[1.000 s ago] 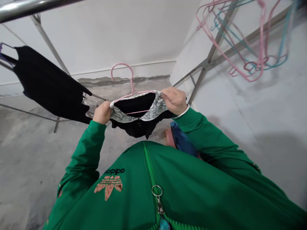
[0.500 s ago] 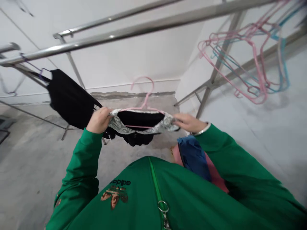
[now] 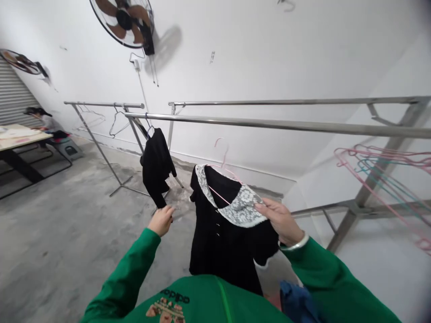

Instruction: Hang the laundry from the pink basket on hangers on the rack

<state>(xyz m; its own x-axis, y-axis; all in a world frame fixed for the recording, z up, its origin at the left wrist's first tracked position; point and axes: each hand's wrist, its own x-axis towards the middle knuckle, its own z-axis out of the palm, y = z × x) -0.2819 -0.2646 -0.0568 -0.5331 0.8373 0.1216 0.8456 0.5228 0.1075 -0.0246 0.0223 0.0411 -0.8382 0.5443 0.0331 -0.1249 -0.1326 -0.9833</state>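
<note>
A black dress (image 3: pixel 218 242) with a white lace collar (image 3: pixel 245 206) hangs from a pink hanger (image 3: pixel 224 157) in front of me. My right hand (image 3: pixel 281 220) is closed on the collar at its right shoulder. My left hand (image 3: pixel 161 220) is apart from the dress, to its left, with its fingers curled in; I see nothing held in it. Just beyond that hand, another black garment (image 3: pixel 155 157) hangs from a purple hanger (image 3: pixel 148 128) on the rack.
A metal clothes rail (image 3: pixel 269 122) runs across ahead, above the dress. Pink and teal hangers (image 3: pixel 380 166) hang at the right. Blue cloth (image 3: pixel 298 300) lies low by my right arm. At far left are a table (image 3: pixel 20 137) and a person (image 3: pixel 45 119). A fan (image 3: pixel 124 20) is on the wall.
My left hand has let go of the collar and moved away to the left. The dress now hangs tilted from my right hand. The view has lifted, showing fans and a table.
</note>
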